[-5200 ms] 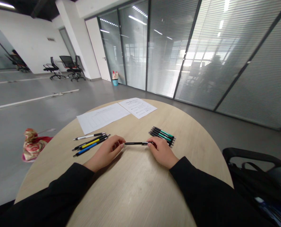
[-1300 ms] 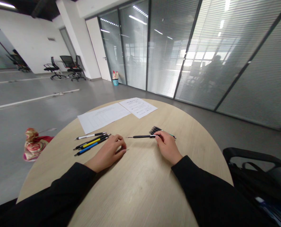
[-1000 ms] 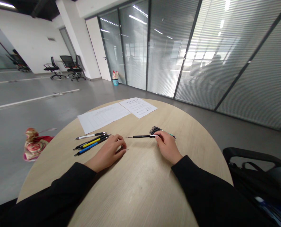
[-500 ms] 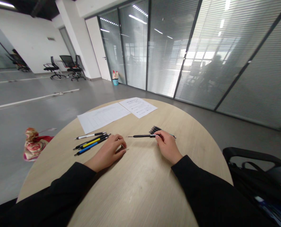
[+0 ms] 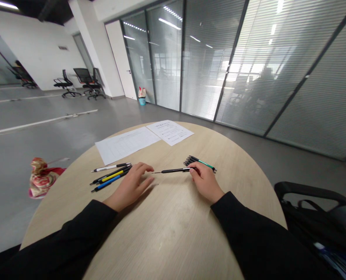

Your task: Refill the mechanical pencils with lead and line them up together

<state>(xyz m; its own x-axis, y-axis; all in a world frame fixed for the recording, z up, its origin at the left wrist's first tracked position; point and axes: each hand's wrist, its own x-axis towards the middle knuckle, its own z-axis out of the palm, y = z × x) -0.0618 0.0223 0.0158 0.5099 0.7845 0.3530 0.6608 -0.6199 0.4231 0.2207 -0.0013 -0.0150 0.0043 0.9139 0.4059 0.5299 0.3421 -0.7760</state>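
Observation:
My right hand (image 5: 205, 181) pinches the right end of a slim black pen (image 5: 174, 170), held level above the table. A thin dark rod (image 5: 156, 172) sticks out of its left end, towards my left hand (image 5: 133, 182). That hand is open, thumb and forefinger apart on either side of the rod's tip; I cannot tell whether they touch it. Left of it lie a white pen (image 5: 110, 167), a yellow pen (image 5: 113, 175) and a blue pen (image 5: 107, 184), with black parts among them. Behind my right hand rests a row of black pens (image 5: 190, 160), with a green pen (image 5: 206, 164) at its near side.
Two printed sheets, one a table form (image 5: 126, 144) and one with text (image 5: 173, 133), lie at the back of the round wooden table (image 5: 167, 241). A patterned bag (image 5: 43, 181) is on the floor at left. A black chair (image 5: 313, 194) stands at right.
My left hand has opened, its thumb and forefinger parting and lifting towards the rod's tip. The pen in my right hand has shifted slightly left and down.

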